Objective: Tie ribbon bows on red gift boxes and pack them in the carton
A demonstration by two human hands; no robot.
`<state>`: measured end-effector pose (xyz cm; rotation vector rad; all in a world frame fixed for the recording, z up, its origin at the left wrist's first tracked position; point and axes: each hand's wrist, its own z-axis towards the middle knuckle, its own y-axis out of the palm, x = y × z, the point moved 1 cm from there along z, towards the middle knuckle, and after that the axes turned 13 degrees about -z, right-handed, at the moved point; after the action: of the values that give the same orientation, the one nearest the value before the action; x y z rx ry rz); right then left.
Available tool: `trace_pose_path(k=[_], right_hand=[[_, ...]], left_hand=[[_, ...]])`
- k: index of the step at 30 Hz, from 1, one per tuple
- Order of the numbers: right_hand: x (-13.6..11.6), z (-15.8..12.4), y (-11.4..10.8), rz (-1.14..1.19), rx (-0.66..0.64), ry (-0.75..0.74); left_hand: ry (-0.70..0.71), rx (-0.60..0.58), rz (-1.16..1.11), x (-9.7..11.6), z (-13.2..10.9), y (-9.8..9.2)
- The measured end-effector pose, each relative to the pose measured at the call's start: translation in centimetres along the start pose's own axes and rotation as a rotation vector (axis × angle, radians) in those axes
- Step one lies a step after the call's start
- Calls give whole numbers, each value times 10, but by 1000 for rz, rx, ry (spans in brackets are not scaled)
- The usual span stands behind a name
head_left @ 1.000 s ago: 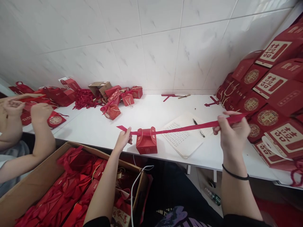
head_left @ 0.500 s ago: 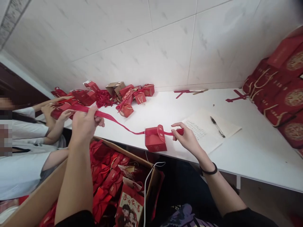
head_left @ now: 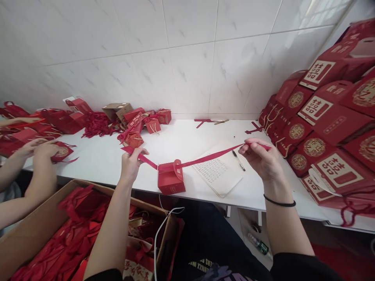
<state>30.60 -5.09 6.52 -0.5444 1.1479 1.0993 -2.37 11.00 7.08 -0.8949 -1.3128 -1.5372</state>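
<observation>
As the ribbon (head_left: 210, 157) switches its longer run from left to right, the left grip (head_left: 130, 165) pinches one end, the right grip (head_left: 265, 159) the other, and the red box (head_left: 170, 183) sits between on the worktop (head_left: 181, 136), apparently still untied.

The left grip (head_left: 131, 162) and right grip (head_left: 260, 158) each hide part of the red ribbon (head_left: 211, 156). The paper's (head_left: 231, 183) handwriting is too small to read. The right edge crops the stacked boxes (head_left: 336, 121).

Both hands (head_left: 130, 164) (head_left: 262, 158) pinched closed, well apart, forearms (head_left: 113, 226) (head_left: 288, 226) extended forward
</observation>
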Motion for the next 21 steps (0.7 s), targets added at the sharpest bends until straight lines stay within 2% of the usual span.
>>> trace_pose_path(k=[3, 6, 11, 14, 17, 21], right_hand=[[-2, 9, 20, -31, -245, -37], [-2, 21, 46, -67, -360, -76], [-8, 40, 98, -309, -351, -279], [-13, 48, 130, -348, -383, -398], [-17, 53, 157, -303, -440, -372], [-22, 55, 183, -224, -443, -291]], left_hand=[[1, -36, -206, 15, 2, 5], [-44, -115, -341, 27, 1, 9], [-47, -248, -441, 43, -1, 16], [-2, -344, -407, 47, -3, 21], [79, -395, -331, 45, -7, 25], [194, -374, -146, 40, -14, 28]])
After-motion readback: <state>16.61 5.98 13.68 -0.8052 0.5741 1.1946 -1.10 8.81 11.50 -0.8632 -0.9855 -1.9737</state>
